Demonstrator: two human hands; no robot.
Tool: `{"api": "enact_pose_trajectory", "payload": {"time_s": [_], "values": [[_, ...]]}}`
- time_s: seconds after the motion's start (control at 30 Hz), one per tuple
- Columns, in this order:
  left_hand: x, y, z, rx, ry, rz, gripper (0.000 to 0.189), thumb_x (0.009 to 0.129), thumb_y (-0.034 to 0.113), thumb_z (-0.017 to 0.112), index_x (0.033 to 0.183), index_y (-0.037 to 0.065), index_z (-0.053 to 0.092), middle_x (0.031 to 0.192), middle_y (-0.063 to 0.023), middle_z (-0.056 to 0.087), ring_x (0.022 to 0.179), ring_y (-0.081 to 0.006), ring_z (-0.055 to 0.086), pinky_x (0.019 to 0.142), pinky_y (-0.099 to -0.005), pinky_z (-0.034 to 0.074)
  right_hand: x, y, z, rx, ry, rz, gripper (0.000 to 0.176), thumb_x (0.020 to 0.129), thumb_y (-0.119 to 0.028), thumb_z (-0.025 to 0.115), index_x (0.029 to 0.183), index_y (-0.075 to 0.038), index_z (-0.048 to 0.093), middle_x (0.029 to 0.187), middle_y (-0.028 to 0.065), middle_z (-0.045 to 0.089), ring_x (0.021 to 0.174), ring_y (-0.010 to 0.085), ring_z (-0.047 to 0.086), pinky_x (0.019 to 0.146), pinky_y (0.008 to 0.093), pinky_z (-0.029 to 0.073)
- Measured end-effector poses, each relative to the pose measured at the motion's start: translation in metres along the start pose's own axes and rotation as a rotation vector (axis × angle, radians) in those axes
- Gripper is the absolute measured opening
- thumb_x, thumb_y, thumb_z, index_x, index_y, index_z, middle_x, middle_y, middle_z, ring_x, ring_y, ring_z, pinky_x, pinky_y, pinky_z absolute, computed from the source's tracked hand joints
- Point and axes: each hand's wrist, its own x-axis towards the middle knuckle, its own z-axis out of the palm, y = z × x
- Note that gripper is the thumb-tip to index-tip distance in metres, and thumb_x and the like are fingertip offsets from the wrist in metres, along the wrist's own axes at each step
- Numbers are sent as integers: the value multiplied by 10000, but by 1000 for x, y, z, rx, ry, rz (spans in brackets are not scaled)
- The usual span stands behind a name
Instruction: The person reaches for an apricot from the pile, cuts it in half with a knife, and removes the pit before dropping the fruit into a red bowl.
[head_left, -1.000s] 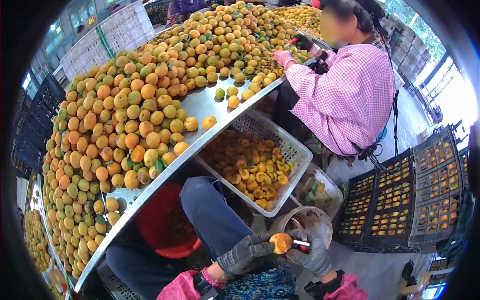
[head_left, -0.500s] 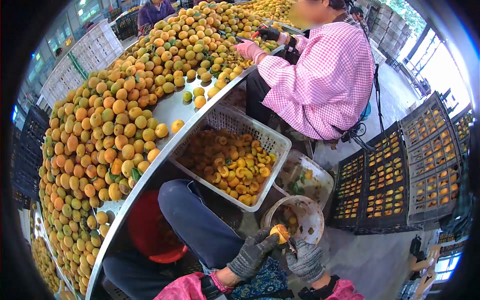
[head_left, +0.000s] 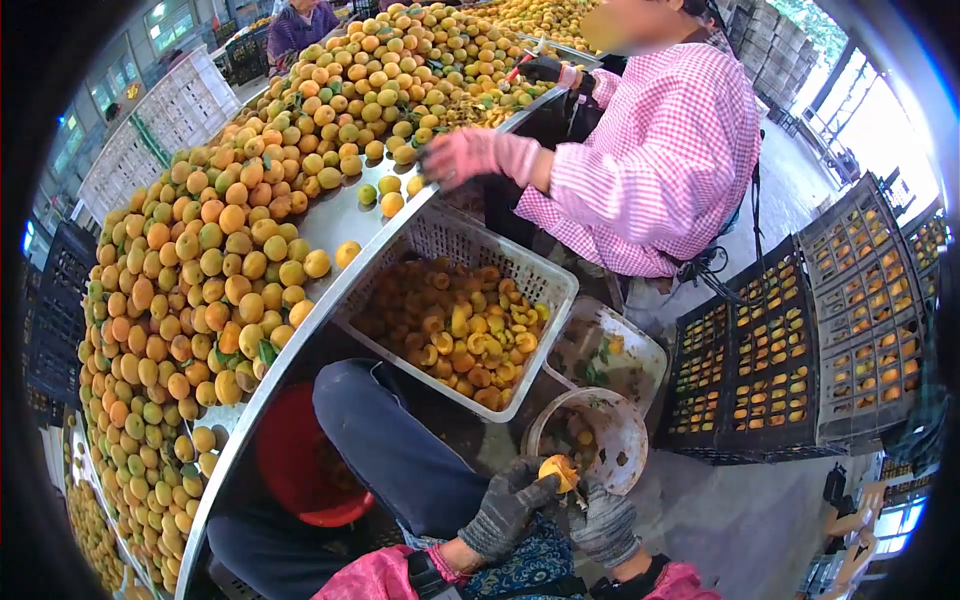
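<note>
In a grey knit glove, my left hand point(head_left: 508, 510) grips an orange-yellow apricot point(head_left: 559, 471) between thumb and fingers. My right hand point(head_left: 606, 526), gloved the same way, is closed just right of the fruit. From its fingers a thin tool tip point(head_left: 579, 497) points at the apricot's lower side; the rest of this small tool is hidden in the glove. Both hands are over my lap, at the near side of a dirty white bucket point(head_left: 628, 430) with scraps inside. Beyond my knee, a white plastic crate point(head_left: 562, 300) holds many pitted apricot halves point(head_left: 475, 335).
A metal-edged table point(head_left: 345, 215) on the left bears a large heap of whole apricots point(head_left: 235, 270). Under it sits a red basin point(head_left: 285, 430). A co-worker in a pink checked top point(head_left: 650, 170) sits ahead. Black crates of fruit point(head_left: 770, 350) stand at right.
My hands have shifted only slightly, with the apricot still in the left. The co-worker's pink-gloved hand has moved from the heap toward the table edge, nearer to me.
</note>
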Motion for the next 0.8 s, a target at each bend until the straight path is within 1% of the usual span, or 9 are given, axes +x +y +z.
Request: {"api": "enact_pose_trajectory", "payload": {"time_s": [0.13,0.2,0.3,0.43,0.5,0.53,0.6,0.73,0.8], "values": [[2,7,-2,-194,-14,-259,290,772,4,679,1051,22,603,907,-153,611,787,-295,620,639,-347,491,-12,4,6,4,-113,133,294,802,-256,678,1017,-62,626,750,140,657,634,336,632,566,416,494],[1,8,-2,-485,-80,-374,218,842,59,655,1046,12,594,911,-86,610,773,-169,599,622,-296,467,-12,5,7,55,-66,136,292,800,-286,683,984,-67,623,727,135,644,624,336,627,563,423,487],[-2,10,3,-206,-65,-186,228,881,97,645,1074,-1,573,931,-33,600,798,-96,567,646,-263,463,-22,15,15,63,-112,179,343,801,-342,673,976,-52,618,743,147,640,658,351,621,585,430,485],[3,-6,6,-238,-32,-264,341,832,88,702,1128,16,548,981,-61,611,841,-144,591,716,-289,493,-18,8,12,-5,-183,255,355,803,-344,669,989,-46,616,778,164,643,690,366,618,624,441,485],[5,-11,13,-69,10,121,386,818,89,720,1152,30,535,1034,-81,610,902,-162,596,794,-304,499,-13,8,12,46,-95,219,383,805,-350,669,1023,-40,615,799,170,646,714,370,623,650,439,490],[4,-12,14,-70,11,119,386,818,89,720,1152,30,535,1034,-81,610,902,-162,596,794,-304,499,-17,9,13,107,-99,234,364,812,-232,639,1107,-28,581,759,185,645,675,382,634,575,446,494],[3,0,18,60,-22,218,410,824,109,719,1177,38,524,1067,-81,607,936,-148,586,830,-297,490,-22,13,17,105,-94,191,368,807,-207,640,1108,-5,573,765,191,646,677,381,637,584,442,500],[3,-2,20,118,1,234,387,836,120,712,1170,33,535,1040,-72,613,929,-139,580,838,-286,483,-27,12,20,97,-105,323,387,802,-197,656,1121,2,568,795,194,651,700,372,647,601,427,509],[6,-5,16,-37,-64,-11,355,861,180,686,1153,27,555,1004,-70,626,897,-140,586,802,-271,486,-32,19,28,85,-105,391,492,777,-419,718,1073,-43,602,838,135,674,721,332,659,640,416,515]]}}
